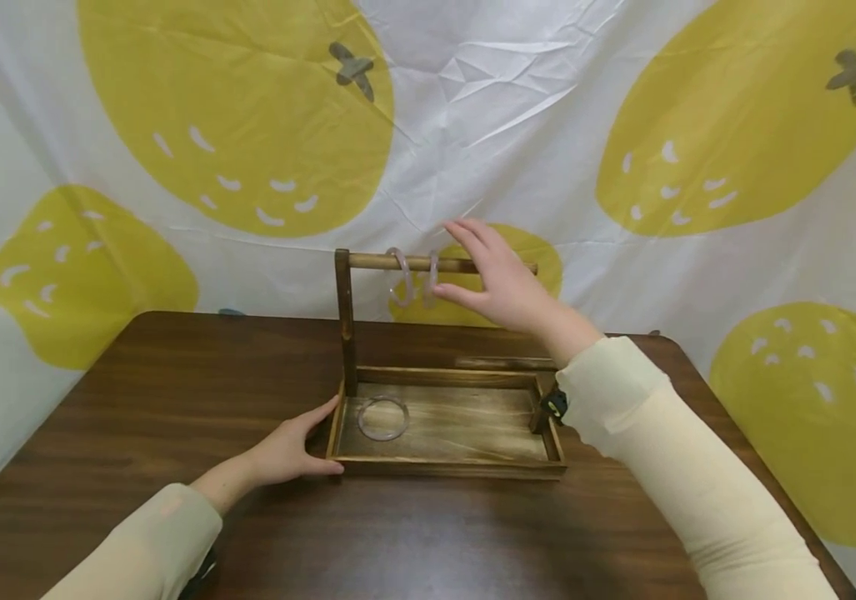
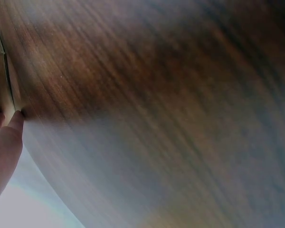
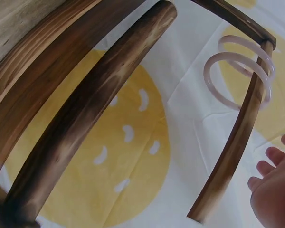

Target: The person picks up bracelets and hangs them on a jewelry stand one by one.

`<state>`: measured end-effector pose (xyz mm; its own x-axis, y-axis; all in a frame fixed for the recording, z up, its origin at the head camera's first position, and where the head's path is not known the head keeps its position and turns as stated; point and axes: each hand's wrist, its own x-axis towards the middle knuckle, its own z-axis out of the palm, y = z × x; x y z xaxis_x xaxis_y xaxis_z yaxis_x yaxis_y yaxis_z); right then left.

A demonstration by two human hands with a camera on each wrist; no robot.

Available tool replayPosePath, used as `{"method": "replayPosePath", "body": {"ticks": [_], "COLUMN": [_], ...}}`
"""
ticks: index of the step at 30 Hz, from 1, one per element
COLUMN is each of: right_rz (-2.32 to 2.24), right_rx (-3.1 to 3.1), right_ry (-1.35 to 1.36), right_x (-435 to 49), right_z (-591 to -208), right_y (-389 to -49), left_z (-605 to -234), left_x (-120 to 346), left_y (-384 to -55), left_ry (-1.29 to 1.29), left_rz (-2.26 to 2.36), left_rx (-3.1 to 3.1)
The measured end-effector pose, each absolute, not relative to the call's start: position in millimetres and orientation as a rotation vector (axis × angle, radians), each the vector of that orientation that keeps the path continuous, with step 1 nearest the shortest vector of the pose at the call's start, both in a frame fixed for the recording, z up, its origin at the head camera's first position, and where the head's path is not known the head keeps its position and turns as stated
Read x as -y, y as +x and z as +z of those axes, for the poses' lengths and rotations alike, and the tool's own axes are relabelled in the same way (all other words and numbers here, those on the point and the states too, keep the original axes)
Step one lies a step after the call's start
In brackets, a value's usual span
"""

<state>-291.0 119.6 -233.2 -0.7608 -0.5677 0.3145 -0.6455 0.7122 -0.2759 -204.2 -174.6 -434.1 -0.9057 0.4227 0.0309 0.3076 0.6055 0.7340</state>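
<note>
A dark wooden stand with a tray base [image 1: 450,469] sits on the table. My left hand [image 1: 281,450] touches its left end, thumb by the front corner and fingers along the side. Two pale pinkish bangles, a left one [image 1: 405,279] and a right one [image 1: 432,279], hang on the upper bar [image 1: 371,261]. My right hand [image 1: 506,287] is just right of them, fingers extended and thumb close to the nearer bangle. In the right wrist view this hand [image 3: 278,190] stands apart from the hanging bangles [image 3: 207,78]. A third bangle [image 1: 384,437] lies flat in the tray's left part.
A tall post [image 1: 345,317] carries the upper bar on the left; its right end is free. A lower bar [image 1: 506,363] runs behind the tray from a short post [image 1: 538,414] at the right. Behind the brown table [image 1: 247,358] hangs a white cloth [image 1: 503,108] with yellow fruit prints.
</note>
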Motion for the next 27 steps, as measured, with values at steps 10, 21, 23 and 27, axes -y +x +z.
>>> {"method": "replayPosePath", "body": {"ticks": [10,21,23,27], "right_rz": [0.493,0.444,0.427,0.373], "right_rx": [2.688,2.631,2.620,2.602], "right_ry": [1.045,1.123,1.137,1.160], "right_x": [-140,-151,-151,-151], "right_z": [-244,-259,-261,-266], "right_y": [-282,-273,-269,-264], "left_z": [-433,-434,-433,-433], "left_x": [176,176,176,175], "left_y": [-204,-208,-207,-206], "left_ry": [0.558,0.548,0.545,0.534], "left_rz": [1.161,1.147,1.154,1.152], "left_rx": [-2.678,-2.678,-2.669,-2.661]}}
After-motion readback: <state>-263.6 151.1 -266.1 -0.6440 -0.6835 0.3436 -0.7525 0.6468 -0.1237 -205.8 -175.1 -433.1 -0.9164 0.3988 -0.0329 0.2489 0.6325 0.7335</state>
